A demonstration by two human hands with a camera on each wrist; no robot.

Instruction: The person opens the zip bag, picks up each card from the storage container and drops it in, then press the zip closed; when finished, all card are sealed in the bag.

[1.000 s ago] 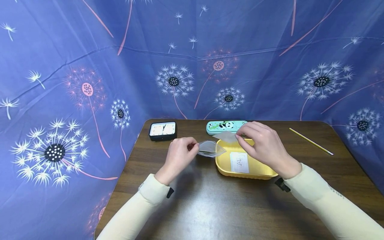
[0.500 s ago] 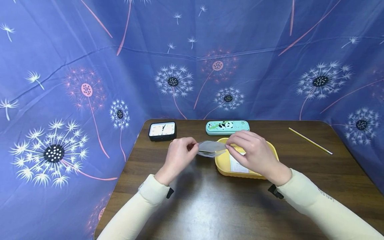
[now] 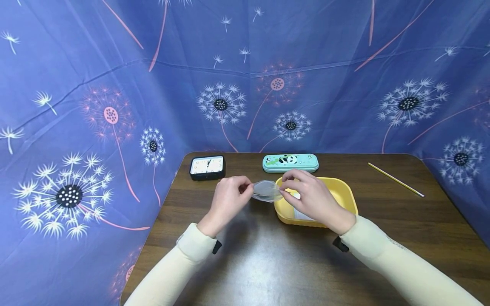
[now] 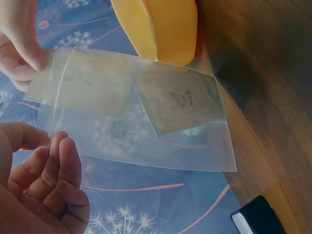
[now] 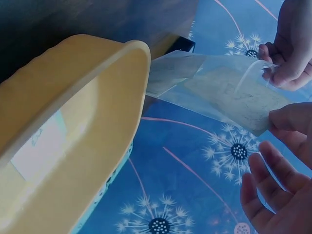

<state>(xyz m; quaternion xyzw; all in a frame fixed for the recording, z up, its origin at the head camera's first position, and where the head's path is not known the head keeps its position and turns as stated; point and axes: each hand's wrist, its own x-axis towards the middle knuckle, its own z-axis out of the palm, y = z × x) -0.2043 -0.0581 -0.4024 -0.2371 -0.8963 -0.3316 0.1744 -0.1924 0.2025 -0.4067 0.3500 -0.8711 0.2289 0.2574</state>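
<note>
While the left hand (image 3: 227,199) pinches the clear bag (image 4: 146,158) in the air, the right hand (image 3: 314,197) pinches a thin card (image 4: 95,87) and seems to be sliding it in, near the yellow tub (image 3: 347,199). A second ago, the card was apart from the bag; now it likely needs a gentle push all the way in.

The left hand (image 4: 46,187) pinches the mouth of a clear bag (image 4: 109,144). A butterfly card (image 4: 180,101) lies tilted inside. The right hand (image 4: 22,36) grips a second card (image 4: 97,83), which projects past the mouth. Yellow box (image 4: 173,29): top. Table (image 4: 273,92): right.
</note>
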